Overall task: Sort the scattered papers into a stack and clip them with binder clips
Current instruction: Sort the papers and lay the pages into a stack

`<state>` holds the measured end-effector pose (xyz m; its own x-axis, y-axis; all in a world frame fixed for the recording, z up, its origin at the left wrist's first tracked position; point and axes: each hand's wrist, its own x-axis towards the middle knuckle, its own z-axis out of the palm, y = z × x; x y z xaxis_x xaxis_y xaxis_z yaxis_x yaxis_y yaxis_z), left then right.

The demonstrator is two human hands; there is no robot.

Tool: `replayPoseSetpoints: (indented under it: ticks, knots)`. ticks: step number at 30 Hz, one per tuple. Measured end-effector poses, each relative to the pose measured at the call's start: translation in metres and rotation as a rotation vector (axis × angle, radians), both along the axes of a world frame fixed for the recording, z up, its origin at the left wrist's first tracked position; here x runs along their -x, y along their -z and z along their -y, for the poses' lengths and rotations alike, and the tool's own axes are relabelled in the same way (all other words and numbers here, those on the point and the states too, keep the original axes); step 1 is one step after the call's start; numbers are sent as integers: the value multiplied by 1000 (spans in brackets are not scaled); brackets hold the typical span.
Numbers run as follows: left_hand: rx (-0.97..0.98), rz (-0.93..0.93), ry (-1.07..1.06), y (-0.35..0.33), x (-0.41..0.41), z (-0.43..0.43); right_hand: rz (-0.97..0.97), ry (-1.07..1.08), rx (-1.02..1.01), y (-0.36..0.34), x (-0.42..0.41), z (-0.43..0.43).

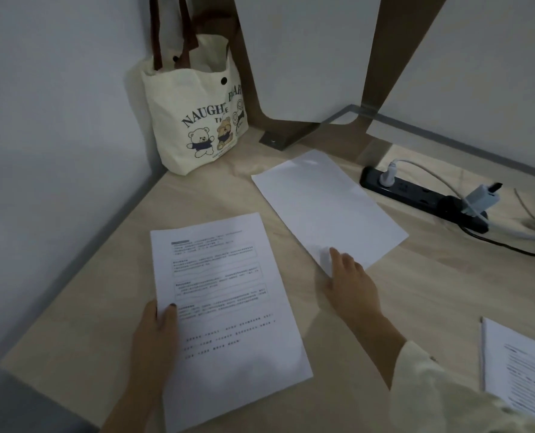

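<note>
1. The left hand [155,335] has its grip on the edge of the printed paper [228,307], which lies on the surface [416,292].
2. The right hand [352,284], grip loose, seems to touch the blank paper [328,207] at its near corner.
3. Another sheet [522,370] lies far right.

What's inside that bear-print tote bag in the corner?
Through the open top of the tote bag, only pale crumpled material and the brown handles show. I cannot tell what that material is, and the bag's front covers anything lower.

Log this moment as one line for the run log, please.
stage: gathering papers | left hand: grips printed sheet by its edge | right hand: straight fingers on blank sheet | third paper: untouched, far right
</note>
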<state>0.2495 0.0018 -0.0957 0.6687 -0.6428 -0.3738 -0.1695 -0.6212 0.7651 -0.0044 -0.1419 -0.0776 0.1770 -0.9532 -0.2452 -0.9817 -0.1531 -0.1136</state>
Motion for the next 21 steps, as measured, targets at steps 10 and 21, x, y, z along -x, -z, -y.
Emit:
replayPoseSetpoints:
  ticks: [10,21]
  knots:
    - [11,36,1,4,1,2,277,133,88,-21,-8,12]
    - [35,-38,73,-1,20,14,1522,705,-333,-79,58,-37]
